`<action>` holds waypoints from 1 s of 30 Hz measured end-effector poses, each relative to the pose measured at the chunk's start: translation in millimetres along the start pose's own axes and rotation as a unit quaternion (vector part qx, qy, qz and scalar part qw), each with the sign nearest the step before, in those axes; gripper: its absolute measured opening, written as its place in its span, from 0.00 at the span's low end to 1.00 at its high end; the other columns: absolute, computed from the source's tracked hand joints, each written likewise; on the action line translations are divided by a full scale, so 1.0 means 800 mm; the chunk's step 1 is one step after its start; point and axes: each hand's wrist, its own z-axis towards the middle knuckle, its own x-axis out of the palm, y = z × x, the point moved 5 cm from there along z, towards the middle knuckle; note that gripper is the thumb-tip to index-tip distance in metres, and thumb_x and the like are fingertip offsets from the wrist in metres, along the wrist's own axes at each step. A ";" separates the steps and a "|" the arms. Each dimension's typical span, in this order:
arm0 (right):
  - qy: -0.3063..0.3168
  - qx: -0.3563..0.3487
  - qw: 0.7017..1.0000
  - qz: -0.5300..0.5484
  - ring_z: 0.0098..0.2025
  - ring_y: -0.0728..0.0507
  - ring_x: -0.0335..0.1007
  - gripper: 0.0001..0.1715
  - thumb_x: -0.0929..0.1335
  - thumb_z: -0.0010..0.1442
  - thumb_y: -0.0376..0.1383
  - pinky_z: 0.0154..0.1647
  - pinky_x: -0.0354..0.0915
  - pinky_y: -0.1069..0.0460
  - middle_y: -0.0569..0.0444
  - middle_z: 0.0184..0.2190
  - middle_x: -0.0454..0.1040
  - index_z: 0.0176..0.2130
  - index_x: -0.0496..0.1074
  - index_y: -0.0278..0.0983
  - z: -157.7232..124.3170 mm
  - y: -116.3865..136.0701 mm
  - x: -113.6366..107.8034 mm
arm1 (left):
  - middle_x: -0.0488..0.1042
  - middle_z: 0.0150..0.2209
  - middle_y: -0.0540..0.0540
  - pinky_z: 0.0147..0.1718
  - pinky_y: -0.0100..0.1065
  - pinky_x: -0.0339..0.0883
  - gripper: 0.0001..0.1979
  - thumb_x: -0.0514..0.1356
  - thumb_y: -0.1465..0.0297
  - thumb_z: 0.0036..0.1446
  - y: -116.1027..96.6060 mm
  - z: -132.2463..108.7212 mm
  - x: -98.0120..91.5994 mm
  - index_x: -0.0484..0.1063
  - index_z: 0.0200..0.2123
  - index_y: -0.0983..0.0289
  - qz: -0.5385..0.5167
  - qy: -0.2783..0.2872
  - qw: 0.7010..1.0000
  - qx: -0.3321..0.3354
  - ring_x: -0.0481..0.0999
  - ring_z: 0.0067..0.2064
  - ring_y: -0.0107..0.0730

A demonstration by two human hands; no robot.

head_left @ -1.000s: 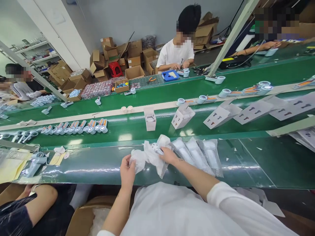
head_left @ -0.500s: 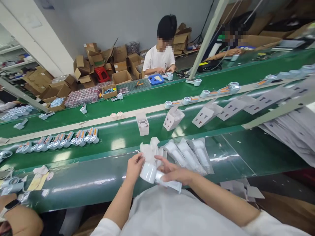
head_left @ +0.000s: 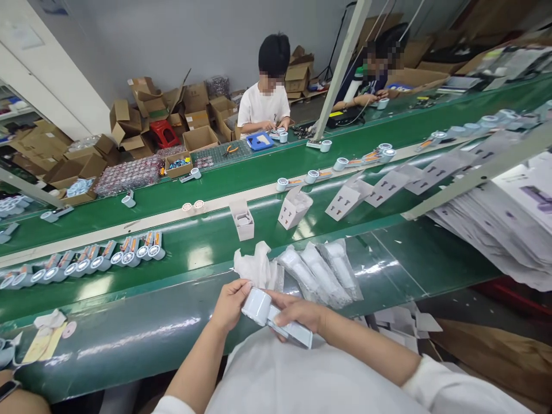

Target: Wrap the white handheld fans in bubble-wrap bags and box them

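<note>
A light-blue device shaped like a small hair dryer, with a round head and a flat handle, is between my two hands, just above the front edge of the worktop. My right hand is closed round its handle, thumb on top. With thumb and fingers pinched, my left hand holds the rim of the round head. Behind the device lies a crumpled white plastic bag. To the right of that, several similar hair dryers in clear bags lie side by side.
Open white cartons stand along the green conveyor. Unbagged dryers line up at the left. Stacked flat printed cartons and a slanted metal post are at the right. Co-workers sit across the belt; another person's wrist shows lower left.
The device has come down and away from the white bag, which stays on the worktop. My right fingers have closed round the handle. The view has shifted to the right.
</note>
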 end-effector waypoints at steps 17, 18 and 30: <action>-0.282 -0.061 0.954 -0.081 0.33 0.49 0.66 0.49 0.71 0.38 0.29 0.27 0.65 0.55 0.53 0.51 0.63 0.56 0.52 0.47 -0.021 0.009 -0.002 | 0.71 0.31 0.57 0.36 0.36 0.65 0.11 0.51 0.77 0.58 -0.044 -0.069 0.066 0.72 0.37 0.63 0.541 -0.025 0.676 0.499 0.69 0.35 0.35; -0.281 -0.060 0.955 -0.074 0.33 0.49 0.66 0.50 0.72 0.38 0.29 0.26 0.65 0.55 0.52 0.52 0.62 0.57 0.52 0.46 -0.023 0.009 -0.001 | 0.71 0.31 0.57 0.36 0.36 0.66 0.11 0.50 0.78 0.58 -0.042 -0.073 0.064 0.72 0.38 0.63 0.552 -0.018 0.659 0.510 0.69 0.35 0.35; -0.304 -0.066 0.950 -0.005 0.28 0.49 0.70 0.32 0.72 0.45 0.34 0.22 0.69 0.51 0.51 0.52 0.67 0.49 0.62 0.43 -0.036 0.008 0.001 | 0.72 0.39 0.61 0.40 0.37 0.70 0.14 0.50 0.78 0.58 -0.018 -0.051 0.014 0.69 0.45 0.64 0.609 -0.056 0.669 0.422 0.74 0.40 0.36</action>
